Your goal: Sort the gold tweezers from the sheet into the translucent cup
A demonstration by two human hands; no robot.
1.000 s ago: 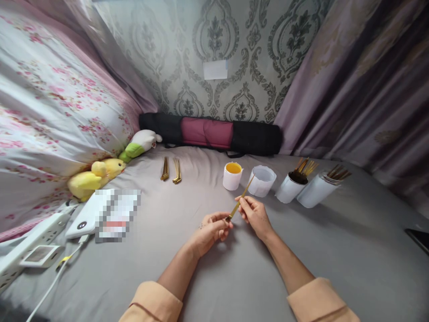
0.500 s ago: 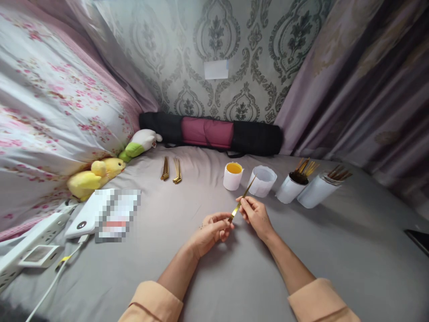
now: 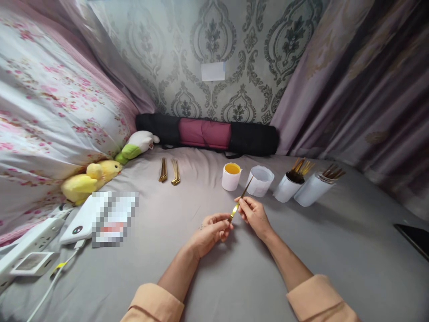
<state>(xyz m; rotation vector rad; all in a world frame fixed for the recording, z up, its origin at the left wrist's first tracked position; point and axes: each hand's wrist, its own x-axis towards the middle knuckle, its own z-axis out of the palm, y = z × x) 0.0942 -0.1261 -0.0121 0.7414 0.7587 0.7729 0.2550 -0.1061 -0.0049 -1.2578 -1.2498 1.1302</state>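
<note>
My left hand (image 3: 214,230) pinches the lower end of slim gold tweezers (image 3: 235,209), which taper to a long point. Higher up, the fingers of my right hand (image 3: 255,214) close around the same tweezers. Their tip slants up and right, in front of a wide translucent white cup (image 3: 260,181). To its left stands a white cup with a yellow inside (image 3: 231,177). On the right, a white container of yellowish sticks (image 3: 288,188) and a taller white container of brown sticks (image 3: 313,191) both lean to one side.
Two small bundles of bent gold tools (image 3: 162,170) lie on the grey sheet (image 3: 150,277). At the left are plush toys (image 3: 92,181), a white power bank (image 3: 85,219) with a cable, and a power strip (image 3: 36,241). A black and maroon roll (image 3: 205,133) lies along the wall.
The view has shifted slightly, so the surroundings sit a little further left. Both hands keep their hold on the tweezers, with almost no movement.
</note>
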